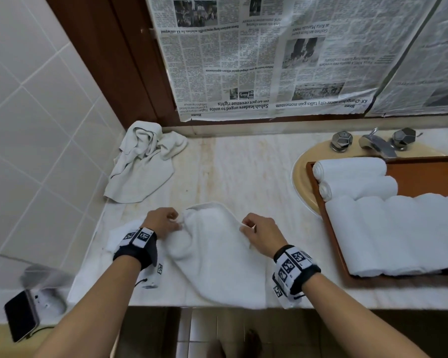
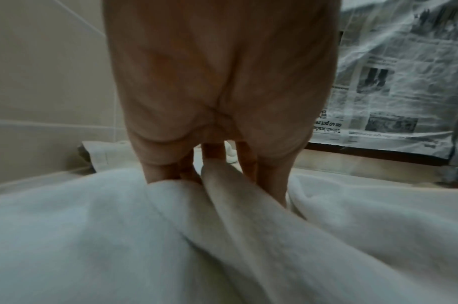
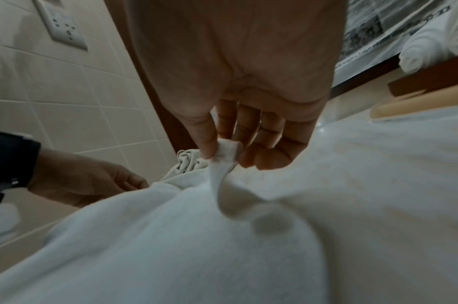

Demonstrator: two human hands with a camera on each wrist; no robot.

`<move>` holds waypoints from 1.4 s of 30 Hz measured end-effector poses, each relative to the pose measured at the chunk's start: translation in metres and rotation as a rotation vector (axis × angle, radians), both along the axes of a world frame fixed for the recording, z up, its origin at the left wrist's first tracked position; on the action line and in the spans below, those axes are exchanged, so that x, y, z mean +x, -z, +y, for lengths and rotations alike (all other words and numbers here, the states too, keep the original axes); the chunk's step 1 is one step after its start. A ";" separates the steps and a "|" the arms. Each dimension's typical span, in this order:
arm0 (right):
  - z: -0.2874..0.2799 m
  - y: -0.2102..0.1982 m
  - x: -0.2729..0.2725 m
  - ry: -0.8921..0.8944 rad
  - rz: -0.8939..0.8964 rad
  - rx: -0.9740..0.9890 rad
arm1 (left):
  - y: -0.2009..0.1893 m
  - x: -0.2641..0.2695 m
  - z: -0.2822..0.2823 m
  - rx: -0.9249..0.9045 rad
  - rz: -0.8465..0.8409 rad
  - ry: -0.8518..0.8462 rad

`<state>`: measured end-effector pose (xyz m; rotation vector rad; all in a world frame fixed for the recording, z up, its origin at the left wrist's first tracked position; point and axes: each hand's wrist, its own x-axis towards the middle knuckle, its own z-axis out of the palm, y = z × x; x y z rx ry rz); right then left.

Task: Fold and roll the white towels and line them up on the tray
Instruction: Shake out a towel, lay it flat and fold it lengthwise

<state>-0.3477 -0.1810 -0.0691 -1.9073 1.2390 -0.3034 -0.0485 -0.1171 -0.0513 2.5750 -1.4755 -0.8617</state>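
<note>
A white towel [image 1: 215,254] lies rumpled on the marble counter near its front edge and hangs slightly over it. My left hand [image 1: 163,222] grips a bunched fold at the towel's left far side; the left wrist view shows the towel [image 2: 170,236] gathered under curled fingers [image 2: 186,172]. My right hand [image 1: 256,229] pinches a towel corner [image 3: 227,152] between thumb and fingers. The wooden tray [image 1: 424,171] at right holds several rolled white towels [image 1: 352,167] in a row.
A crumpled off-white cloth [image 1: 145,161] lies at the counter's back left corner. The tray sits over a yellow basin [image 1: 303,177] with a chrome tap [image 1: 375,142]. Newspaper [image 1: 269,55] covers the wall behind. A phone [image 1: 21,316] sits at lower left.
</note>
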 end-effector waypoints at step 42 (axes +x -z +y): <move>0.044 -0.305 -0.120 0.051 -0.146 -0.783 | -0.296 -0.031 0.117 -1.030 0.155 0.123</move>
